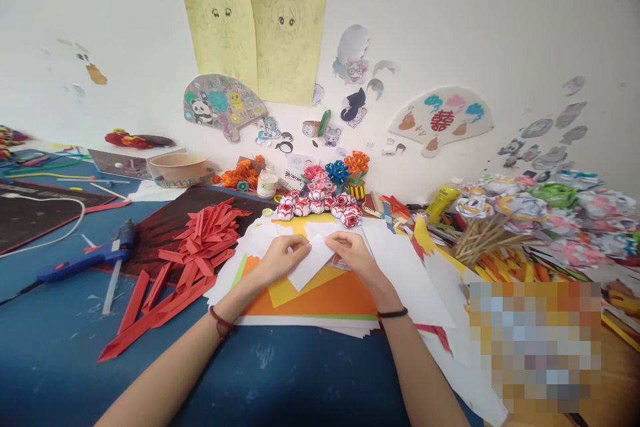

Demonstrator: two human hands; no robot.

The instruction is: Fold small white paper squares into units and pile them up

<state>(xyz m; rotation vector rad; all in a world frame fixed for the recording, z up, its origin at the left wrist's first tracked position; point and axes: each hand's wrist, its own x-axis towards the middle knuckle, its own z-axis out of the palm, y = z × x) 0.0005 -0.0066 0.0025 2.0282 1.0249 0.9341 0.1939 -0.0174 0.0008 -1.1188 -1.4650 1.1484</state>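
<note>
Dark red cord bracelet (221, 321), slim black wristband (393, 313), bare forearms (173, 363)

the left hand (284, 257) and right hand (354, 255) pinch a small white paper (311, 263) between them; an orange sheet (325, 297) lies below them, red folded strips (209, 235) to their left, red-and-white flowers (303, 205) just beyond.

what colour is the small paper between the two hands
The small paper is plain white; it shows best in the head view.
</note>
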